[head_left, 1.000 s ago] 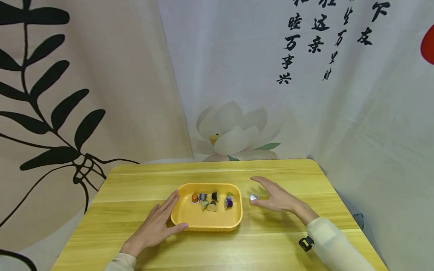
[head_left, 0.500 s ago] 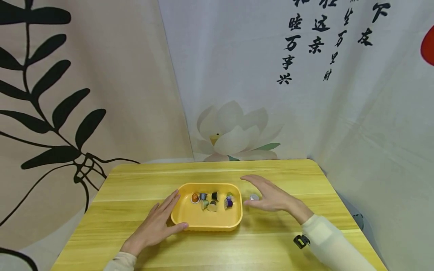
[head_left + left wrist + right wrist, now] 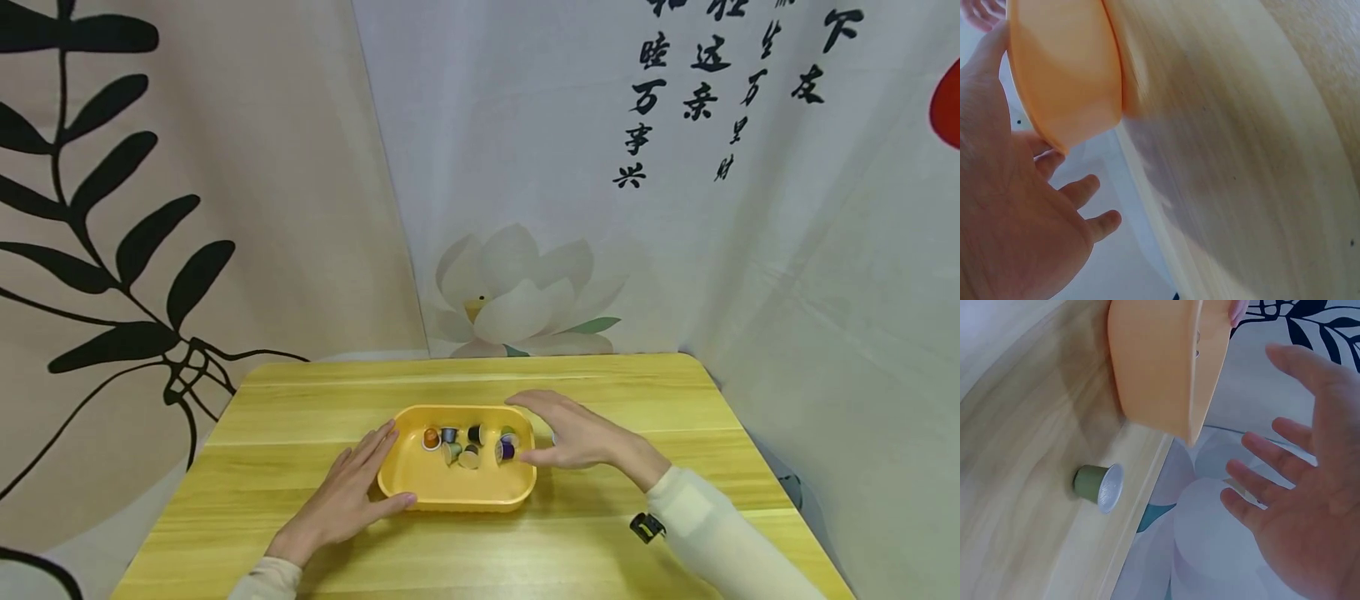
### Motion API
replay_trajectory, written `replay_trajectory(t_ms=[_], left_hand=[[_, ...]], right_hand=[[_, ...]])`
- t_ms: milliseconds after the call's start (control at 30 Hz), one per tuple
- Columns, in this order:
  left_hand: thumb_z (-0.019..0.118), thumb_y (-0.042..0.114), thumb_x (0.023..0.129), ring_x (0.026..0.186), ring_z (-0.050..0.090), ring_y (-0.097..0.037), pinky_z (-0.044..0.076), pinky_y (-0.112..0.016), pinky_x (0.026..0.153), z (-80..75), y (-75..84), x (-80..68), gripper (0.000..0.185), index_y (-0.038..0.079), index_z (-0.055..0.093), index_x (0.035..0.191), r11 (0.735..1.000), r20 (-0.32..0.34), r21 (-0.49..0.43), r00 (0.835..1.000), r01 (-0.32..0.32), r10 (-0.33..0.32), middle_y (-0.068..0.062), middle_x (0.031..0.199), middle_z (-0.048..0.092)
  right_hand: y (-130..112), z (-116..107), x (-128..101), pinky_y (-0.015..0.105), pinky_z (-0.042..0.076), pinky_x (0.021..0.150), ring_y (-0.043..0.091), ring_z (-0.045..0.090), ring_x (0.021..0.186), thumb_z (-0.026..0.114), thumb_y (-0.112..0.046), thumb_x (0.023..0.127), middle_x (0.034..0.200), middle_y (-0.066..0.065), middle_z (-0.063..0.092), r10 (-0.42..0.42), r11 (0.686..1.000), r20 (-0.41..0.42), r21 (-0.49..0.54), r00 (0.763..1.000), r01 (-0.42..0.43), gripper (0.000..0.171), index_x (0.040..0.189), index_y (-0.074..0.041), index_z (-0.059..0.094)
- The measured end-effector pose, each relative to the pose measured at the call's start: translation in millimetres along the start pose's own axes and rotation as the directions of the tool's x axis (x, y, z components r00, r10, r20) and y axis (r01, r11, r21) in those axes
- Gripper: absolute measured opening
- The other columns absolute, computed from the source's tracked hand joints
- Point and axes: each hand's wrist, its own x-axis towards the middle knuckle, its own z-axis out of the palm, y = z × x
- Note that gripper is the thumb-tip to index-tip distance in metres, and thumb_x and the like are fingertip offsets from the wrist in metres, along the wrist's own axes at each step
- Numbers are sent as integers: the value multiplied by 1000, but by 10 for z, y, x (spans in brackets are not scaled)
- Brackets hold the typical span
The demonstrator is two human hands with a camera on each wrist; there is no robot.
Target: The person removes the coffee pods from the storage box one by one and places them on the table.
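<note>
— Wooden table [image 3: 300,400]; where did that yellow tray [image 3: 442,487] sit?
— Mid-table, between the flat, empty left hand [image 3: 341,500] and right hand [image 3: 581,437]. It looked light, stiff; best held by its rims.

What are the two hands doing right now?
Left hand: open, fingers resting against the yellow tray.
Right hand: open, holding nothing, at the tray's right end.

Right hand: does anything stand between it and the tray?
Nothing visible does. The right hand, fingers spread, hangs at the tray's right end. The lone capsule lies on the table beside the tray, on the hand's far side.
</note>
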Motion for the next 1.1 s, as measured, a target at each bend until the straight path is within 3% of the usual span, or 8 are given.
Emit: replay_trajectory(t_ms=[800, 1100], left_hand=[[71, 76, 100, 174, 28, -47, 20, -84, 134, -9, 6, 0, 111, 15, 27, 181, 1000, 7, -1, 1000, 8, -8, -2, 192, 17], [74, 74, 100, 174, 26, -47, 17, -86, 134, -4, 9, 8, 111, 15, 26, 181, 1000, 10, -10, 1000, 17, -17, 0, 192, 16]], right_hand=[[-167, 115, 332, 51, 56, 126, 30, 65, 149, 88, -31, 100, 164, 8, 64, -49, 996, 164, -66, 985, 61, 70, 161, -10, 60], [-144, 208, 410, 59, 53, 126, 27, 72, 141, 91, -30, 97, 157, 7, 72, -39, 983, 180, -172, 983, 70, 66, 156, -11, 67]])
